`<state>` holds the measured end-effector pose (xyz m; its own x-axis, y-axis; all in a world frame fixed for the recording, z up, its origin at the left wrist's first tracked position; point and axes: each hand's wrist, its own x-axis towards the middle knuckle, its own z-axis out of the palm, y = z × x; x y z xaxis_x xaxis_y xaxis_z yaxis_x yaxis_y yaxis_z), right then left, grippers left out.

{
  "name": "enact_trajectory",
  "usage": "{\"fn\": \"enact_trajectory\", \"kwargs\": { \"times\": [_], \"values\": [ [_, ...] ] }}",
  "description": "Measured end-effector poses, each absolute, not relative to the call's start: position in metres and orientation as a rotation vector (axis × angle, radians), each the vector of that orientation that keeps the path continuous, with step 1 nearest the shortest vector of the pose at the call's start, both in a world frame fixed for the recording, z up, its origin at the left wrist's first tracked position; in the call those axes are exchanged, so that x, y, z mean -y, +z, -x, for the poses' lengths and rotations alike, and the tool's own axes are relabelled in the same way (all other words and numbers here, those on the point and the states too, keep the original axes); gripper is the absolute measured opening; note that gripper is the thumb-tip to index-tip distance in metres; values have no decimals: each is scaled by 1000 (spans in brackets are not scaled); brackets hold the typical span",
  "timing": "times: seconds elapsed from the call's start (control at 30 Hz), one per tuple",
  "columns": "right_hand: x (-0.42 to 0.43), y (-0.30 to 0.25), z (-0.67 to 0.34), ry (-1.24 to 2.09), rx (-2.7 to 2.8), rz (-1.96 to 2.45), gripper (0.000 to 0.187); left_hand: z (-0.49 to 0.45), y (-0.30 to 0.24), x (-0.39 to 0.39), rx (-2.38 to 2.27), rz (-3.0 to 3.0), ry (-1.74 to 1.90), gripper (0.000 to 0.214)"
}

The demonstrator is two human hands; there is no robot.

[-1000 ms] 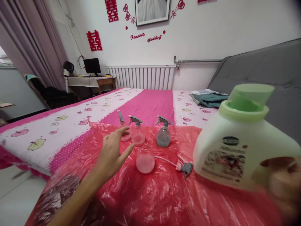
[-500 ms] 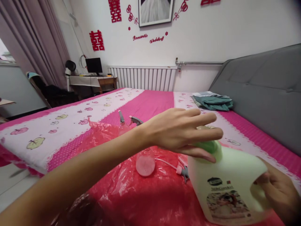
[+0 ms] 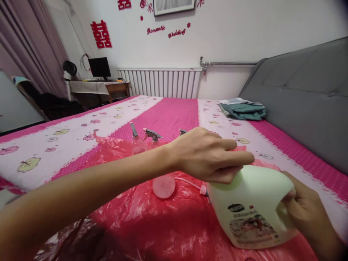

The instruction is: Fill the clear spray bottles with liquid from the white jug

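A pale green jug [image 3: 252,203] with a printed label leans over the red plastic sheet [image 3: 152,224] on the bed. My right hand [image 3: 307,206] is closed around its handle. Across the jug's top reaches my left hand [image 3: 209,156], its fingers curled over the green cap, which they now hide. Beneath my left wrist sits a clear bottle [image 3: 164,186], its upper part covered by the arm. A pink and grey spray head [image 3: 203,190] with a thin tube lies between that bottle and the jug.
Behind my left arm stand a spray bottle [image 3: 138,145] and another with a grey trigger [image 3: 152,135]; a third grey trigger [image 3: 182,132] shows partly. Folded clothes [image 3: 241,109] lie by the grey headboard [image 3: 304,79]. A desk [image 3: 116,88] with a monitor stands far left.
The fingers of my left hand have closed over the cap, where before they were spread above it. The jug appears lower-tilted and further left. The whole view has shifted slightly.
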<state>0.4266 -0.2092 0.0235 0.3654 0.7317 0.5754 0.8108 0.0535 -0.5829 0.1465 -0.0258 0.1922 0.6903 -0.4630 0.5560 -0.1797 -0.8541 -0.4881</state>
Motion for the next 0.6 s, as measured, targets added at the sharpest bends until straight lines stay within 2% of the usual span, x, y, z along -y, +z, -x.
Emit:
{"fn": "enact_trajectory", "kwargs": {
  "times": [0.17, 0.33, 0.5, 0.6],
  "values": [
    [205, 33, -413, -195, 1345, 1636, 73, -144, 186, 32, -447, 2604, -999, 29],
    [210, 21, -421, -85, 1346, 1619, 55, -150, 186, 47, -362, 2721, -1024, 29],
    [215, 13, -428, -17, 1279, 1705, 39, -151, 194, 62, -264, 2862, -891, 33],
    [218, 9, -429, -33, 1251, 1794, 45, -149, 193, 62, -51, 2945, -869, 32]
  ]
}}
